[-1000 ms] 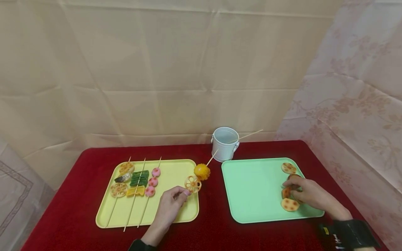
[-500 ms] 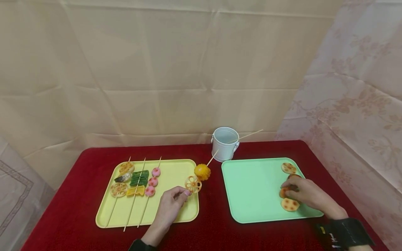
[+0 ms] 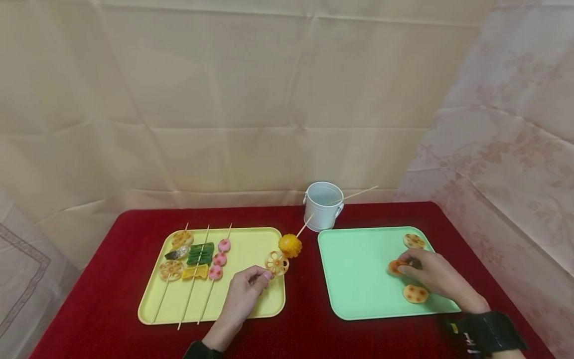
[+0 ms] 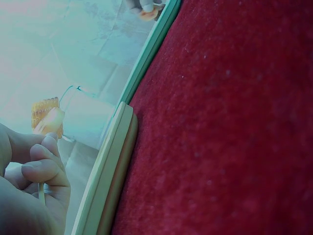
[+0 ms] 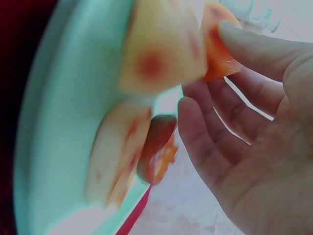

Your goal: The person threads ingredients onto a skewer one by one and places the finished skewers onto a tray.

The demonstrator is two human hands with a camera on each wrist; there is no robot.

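Observation:
My left hand [image 3: 244, 294] pinches a skewer over the right edge of the yellow tray [image 3: 251, 237]. On that skewer sit a lotus root slice [image 3: 276, 263] and a piece of corn [image 3: 290, 246], its bare tip pointing up and away. The skewer's lower end [image 4: 41, 193] shows under the fingers in the left wrist view. Over the green tray [image 3: 354, 279], my right hand [image 3: 435, 276] holds an orange food slice [image 5: 220, 44] between thumb and fingers. Near it lie a cream slice with brown spots [image 3: 415, 294], another spotted slice [image 3: 414, 241] and a brown piece [image 5: 159, 152], hidden in the head view.
Three loaded skewers lie on the yellow tray's left half, with pink balls [image 3: 219, 259], green leafy pieces [image 3: 200, 254] and another lotus slice [image 3: 171, 270]. A white bucket [image 3: 320, 217] holding a thin stick [image 3: 358, 193] stands behind, between the trays, on red cloth [image 3: 305, 309].
My right hand has drawn the orange slice left, away from the other pieces on the green tray. The left hand and its skewer stay in place.

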